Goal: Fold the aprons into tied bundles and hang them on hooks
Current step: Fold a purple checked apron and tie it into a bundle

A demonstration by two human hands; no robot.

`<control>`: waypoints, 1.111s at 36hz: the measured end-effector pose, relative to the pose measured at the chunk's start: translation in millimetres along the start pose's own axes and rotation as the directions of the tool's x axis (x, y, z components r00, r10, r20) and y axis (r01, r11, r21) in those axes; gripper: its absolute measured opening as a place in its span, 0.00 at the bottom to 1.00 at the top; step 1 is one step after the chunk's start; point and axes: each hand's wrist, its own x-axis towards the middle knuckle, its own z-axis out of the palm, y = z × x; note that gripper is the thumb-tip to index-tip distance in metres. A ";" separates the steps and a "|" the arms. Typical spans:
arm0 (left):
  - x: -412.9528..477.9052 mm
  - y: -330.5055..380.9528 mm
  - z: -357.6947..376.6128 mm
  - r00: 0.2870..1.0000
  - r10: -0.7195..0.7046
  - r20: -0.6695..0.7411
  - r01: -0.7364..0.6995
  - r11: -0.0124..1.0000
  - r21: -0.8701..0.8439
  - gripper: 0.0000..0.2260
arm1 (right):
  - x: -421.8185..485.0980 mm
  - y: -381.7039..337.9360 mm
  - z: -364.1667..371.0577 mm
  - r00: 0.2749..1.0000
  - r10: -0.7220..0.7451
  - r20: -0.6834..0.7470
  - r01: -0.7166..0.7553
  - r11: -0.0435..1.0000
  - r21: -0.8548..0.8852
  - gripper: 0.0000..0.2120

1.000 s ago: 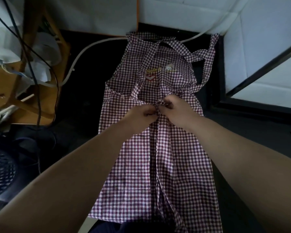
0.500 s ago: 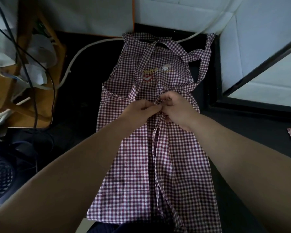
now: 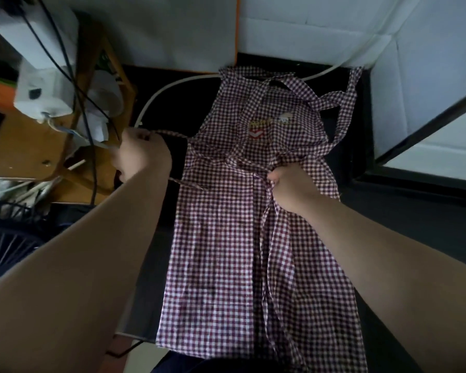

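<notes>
The left hand [image 3: 143,154] grips the thin checked strap [image 3: 175,134]; the right hand [image 3: 291,189] pinches the red-checked cloth apron [image 3: 221,251] at its middle. Pull the strap sideways evenly, keeping the middle pinned.

A wooden stand [image 3: 24,146] at left holds white devices [image 3: 42,84] and black cables [image 3: 92,168]; a white hose [image 3: 172,84] curves across the dark surface [image 3: 414,224].

Apron [image 3: 226,251] flat on table [image 3: 414,224], bib toward far edge. Left hand [image 3: 143,154] beyond apron's left edge, gripping tie [image 3: 175,133]; right hand [image 3: 291,187] pinching apron's middle. Cable [image 3: 172,84] behind, far-left.
</notes>
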 end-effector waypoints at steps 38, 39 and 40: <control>-58.1 -10.2 42.9 0.534 0.382 0.754 -0.621 0.783 0.043 0.36 | -24.7 5.9 -63.1 0.944 0.222 0.244 -0.328 0.708 0.626 0.09; -61.9 -11.1 44.3 0.530 0.364 0.766 -0.606 0.794 0.041 0.41 | -24.8 1.9 -62.2 0.932 0.221 0.286 -0.359 0.660 0.660 0.08; -64.2 -12.9 45.8 0.519 0.343 0.783 -0.611 0.789 0.059 0.45 | -24.1 -2.5 -60.3 0.922 0.214 0.324 -0.385 0.608 0.695 0.07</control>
